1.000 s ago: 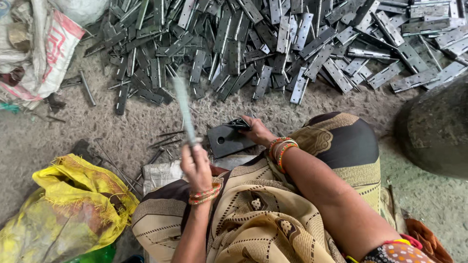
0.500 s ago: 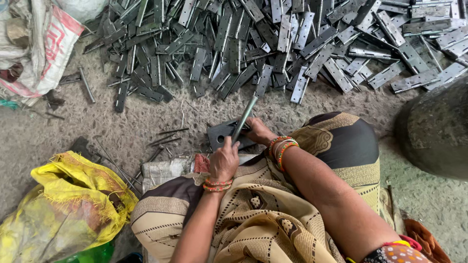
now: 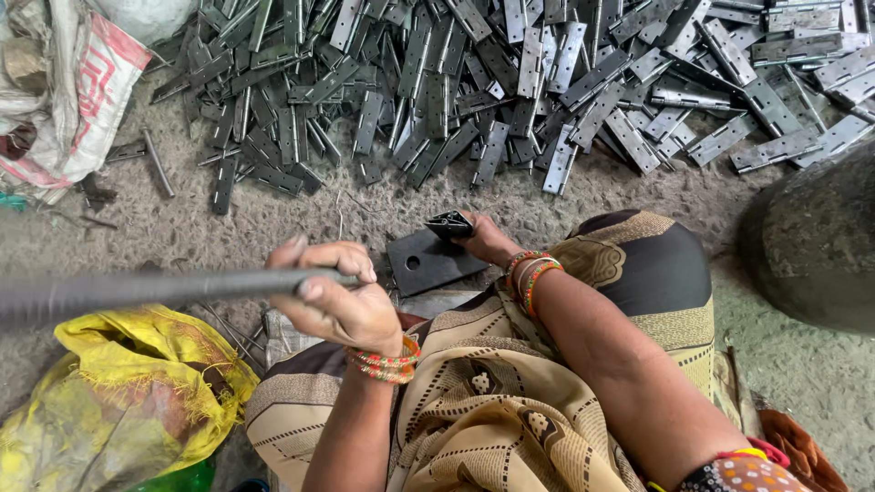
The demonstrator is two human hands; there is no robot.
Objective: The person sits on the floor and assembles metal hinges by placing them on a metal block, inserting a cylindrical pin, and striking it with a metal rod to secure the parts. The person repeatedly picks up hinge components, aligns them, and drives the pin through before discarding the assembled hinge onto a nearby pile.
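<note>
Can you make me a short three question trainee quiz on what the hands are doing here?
1. True or false: the left hand grips a long metal rod.
2. What does the right hand touch? A) yellow bag B) small dark metal part C) white sack
3. What lies heaped on the ground beyond the flat metal plate?

Key:
1. True.
2. B, the small dark metal part at the plate's far edge.
3. A pile of metal hinges.

The single head view looks steeply down from above (close over the lap) at the dirt floor [image 3: 547,196], hinge pile [image 3: 510,82] along its top edge.
</note>
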